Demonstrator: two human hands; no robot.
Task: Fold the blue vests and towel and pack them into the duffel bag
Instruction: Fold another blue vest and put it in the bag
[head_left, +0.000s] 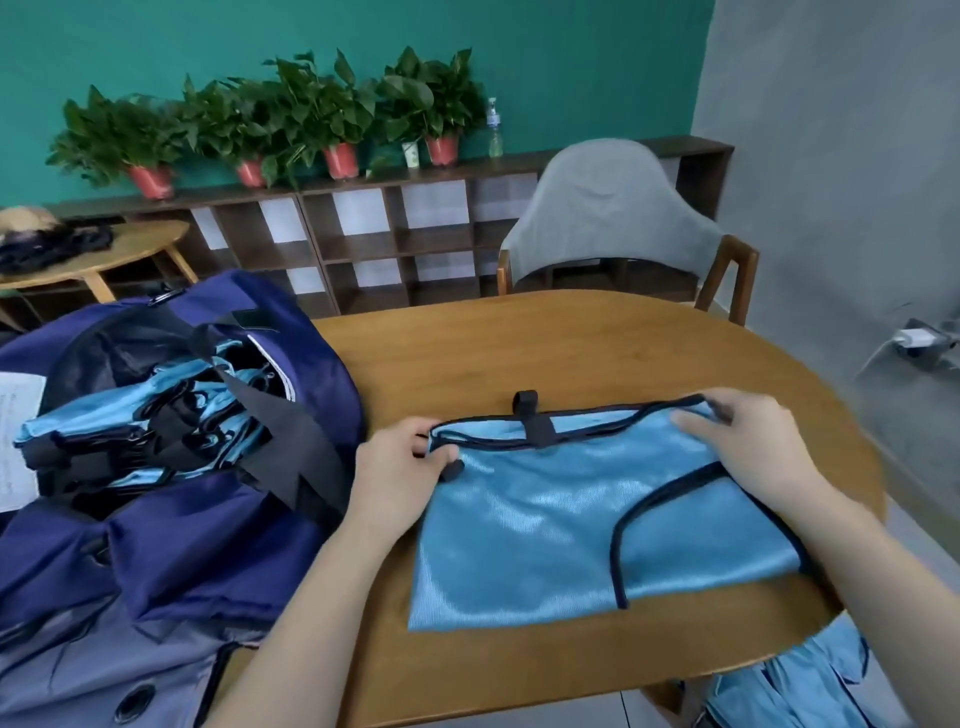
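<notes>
A light blue vest (545, 525) with dark trim lies flat on the wooden table (545, 343), folded over once. My left hand (400, 473) pinches its top left corner. My right hand (748, 441) grips the top right edge, fingers curled over the trim. A navy duffel bag (171, 551) stands open at the left, with several folded blue vests (130, 421) and black straps inside.
More blue fabric (795, 680) hangs below the table's near right edge. A grey-backed chair (613, 208) stands behind the table, a shelf with potted plants (270, 124) along the wall. A small round table (104, 249) is at the far left.
</notes>
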